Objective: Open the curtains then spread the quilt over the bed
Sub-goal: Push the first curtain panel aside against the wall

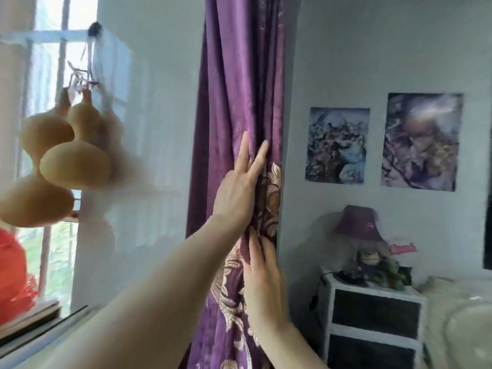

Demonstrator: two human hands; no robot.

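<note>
A purple curtain with gold embroidery hangs bunched into a narrow column against the wall corner. My left hand lies flat on its right edge, fingers straight and pointing up. Just below, my right hand also presses flat on the fabric with fingers extended. Neither hand clasps the cloth. The corner of the bed with pale bedding shows at the lower right; the quilt cannot be made out.
Several tan gourds hang in front of the bright window at the left. A white nightstand with a purple lamp stands beside the bed. Two posters hang on the wall. Something orange sits at the far left.
</note>
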